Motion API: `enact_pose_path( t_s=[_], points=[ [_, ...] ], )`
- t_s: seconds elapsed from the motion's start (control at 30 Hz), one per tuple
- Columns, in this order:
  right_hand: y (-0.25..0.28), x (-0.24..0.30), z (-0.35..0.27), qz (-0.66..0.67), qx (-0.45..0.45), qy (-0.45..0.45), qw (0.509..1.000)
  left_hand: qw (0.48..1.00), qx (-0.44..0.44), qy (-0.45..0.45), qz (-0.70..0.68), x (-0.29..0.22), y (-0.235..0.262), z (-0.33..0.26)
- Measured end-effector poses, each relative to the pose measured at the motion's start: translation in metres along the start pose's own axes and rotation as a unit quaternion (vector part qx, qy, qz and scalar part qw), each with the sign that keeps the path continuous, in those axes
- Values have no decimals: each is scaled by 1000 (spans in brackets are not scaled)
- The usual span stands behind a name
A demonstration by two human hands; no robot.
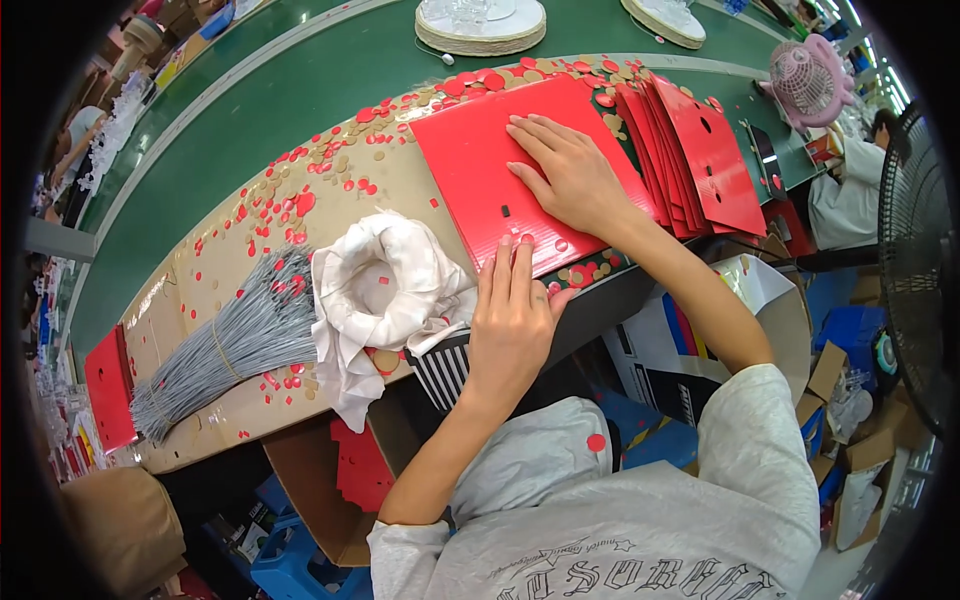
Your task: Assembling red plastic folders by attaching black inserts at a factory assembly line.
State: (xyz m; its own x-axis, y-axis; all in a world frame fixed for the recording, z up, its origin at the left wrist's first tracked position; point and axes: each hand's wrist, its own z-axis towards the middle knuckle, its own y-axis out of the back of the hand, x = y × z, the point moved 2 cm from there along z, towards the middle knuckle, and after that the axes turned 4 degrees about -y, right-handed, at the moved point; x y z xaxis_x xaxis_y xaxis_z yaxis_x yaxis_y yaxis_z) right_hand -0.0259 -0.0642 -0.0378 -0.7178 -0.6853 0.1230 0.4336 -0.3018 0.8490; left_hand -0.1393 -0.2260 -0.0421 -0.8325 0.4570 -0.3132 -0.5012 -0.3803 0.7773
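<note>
A glossy red sheet (470, 150) with a small rectangular slot lies in front of me on the cardboard-covered work surface. My right hand (575, 178) rests on its upper right part, fingers stretched out and the thumb apart. At the sheet's near edge is my left hand (512, 320), its fingers extended with the tips on the red surface and the thumb out to the side. Neither hand grips anything that I can see. Whether other sheets lie under this one, I cannot tell. Right of it leans a row of similar red sheets (705, 150) with punched holes.
Red and tan cut-out discs (305, 205) litter the cardboard (400, 195). Left of my hands sit a white cloth ring (385, 270) and a bundle of grey wires (235, 335). A green conveyor (300, 90) runs behind. A pink fan (812, 82) and black fan (915, 250) stand right.
</note>
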Motion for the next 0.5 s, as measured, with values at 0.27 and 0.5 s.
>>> enact_pose_path(
  t_s=[0.27,0.5],
  points=[
    [6,21,24,12,88,-14,996,1000,5,18,4,12,4,-2],
    [-13,0,1,23,161,-66,984,991,-89,51,-86,-2,-27,-21]
  ],
)
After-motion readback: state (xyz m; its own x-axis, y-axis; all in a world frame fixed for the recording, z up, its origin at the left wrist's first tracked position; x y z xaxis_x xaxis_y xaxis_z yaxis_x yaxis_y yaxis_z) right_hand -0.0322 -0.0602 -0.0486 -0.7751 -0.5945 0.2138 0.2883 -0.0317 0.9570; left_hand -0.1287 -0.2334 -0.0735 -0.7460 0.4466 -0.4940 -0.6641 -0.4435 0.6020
